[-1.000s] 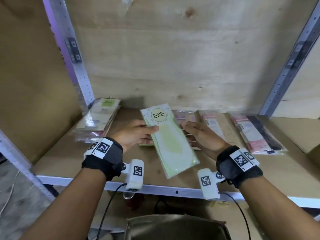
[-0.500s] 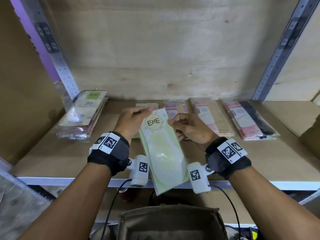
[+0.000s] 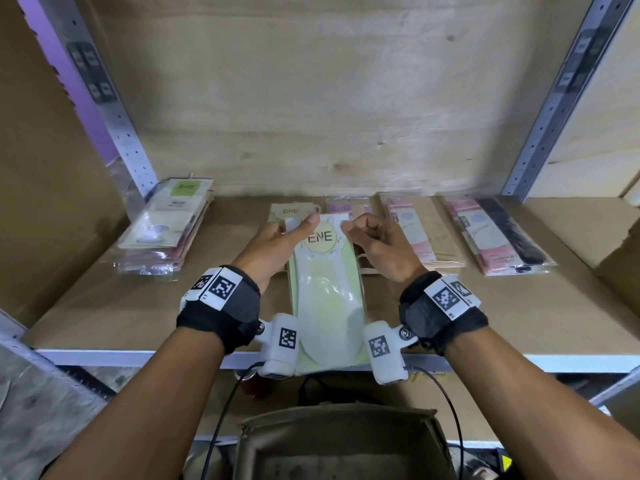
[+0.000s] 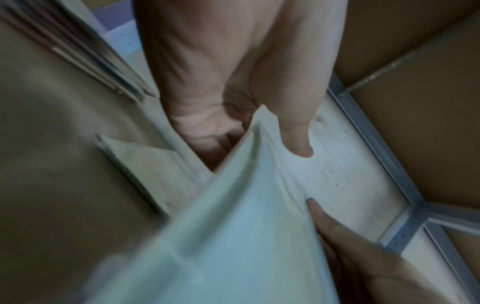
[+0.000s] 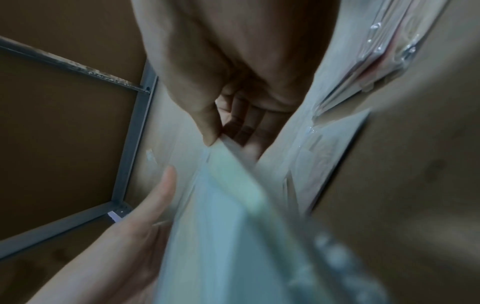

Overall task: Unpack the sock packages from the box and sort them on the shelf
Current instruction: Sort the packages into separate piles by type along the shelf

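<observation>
Both hands hold one pale green sock package (image 3: 327, 292) by its far top corners, the left hand (image 3: 273, 244) pinching the left corner and the right hand (image 3: 379, 244) the right, above the near middle of the shelf (image 3: 519, 306). This looks like the sorting step. Next, it likely belongs on the matching package (image 3: 289, 213) just beyond, laid flat and square.

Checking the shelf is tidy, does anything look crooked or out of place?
Only the far-left stack of clear-wrapped sock packs stands out: it lies angled, while the other packs sit roughly straight.
</observation>
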